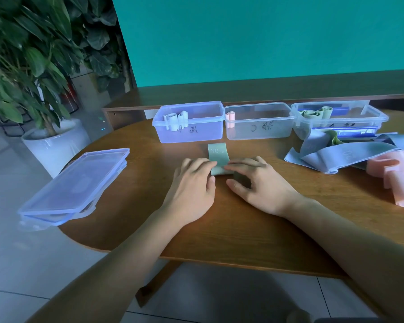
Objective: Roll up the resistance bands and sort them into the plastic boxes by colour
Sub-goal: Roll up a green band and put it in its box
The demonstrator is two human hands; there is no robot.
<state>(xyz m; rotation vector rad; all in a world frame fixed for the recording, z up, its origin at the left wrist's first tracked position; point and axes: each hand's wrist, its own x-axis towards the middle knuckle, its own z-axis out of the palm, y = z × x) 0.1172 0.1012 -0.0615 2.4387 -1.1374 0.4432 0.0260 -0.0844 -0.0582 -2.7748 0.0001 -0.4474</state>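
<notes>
A green resistance band [217, 153] marked "30" lies flat on the wooden table [231, 229], its near end rolled up. My left hand [193, 183] and my right hand [257, 183] both pinch that roll from either side with curled fingers. Behind it stand three clear plastic boxes: the left box [189, 134] holds rolled pale blue bands, the middle box [259, 129] one pink roll [230, 117], the right box [338, 122] rolled green bands.
Loose blue bands [331, 155] and pink bands [397, 178] lie heaped at the table's right. Stacked box lids [75, 185] overhang the table's left edge. A potted plant [33, 78] stands on the floor to the left. A teal wall rises behind.
</notes>
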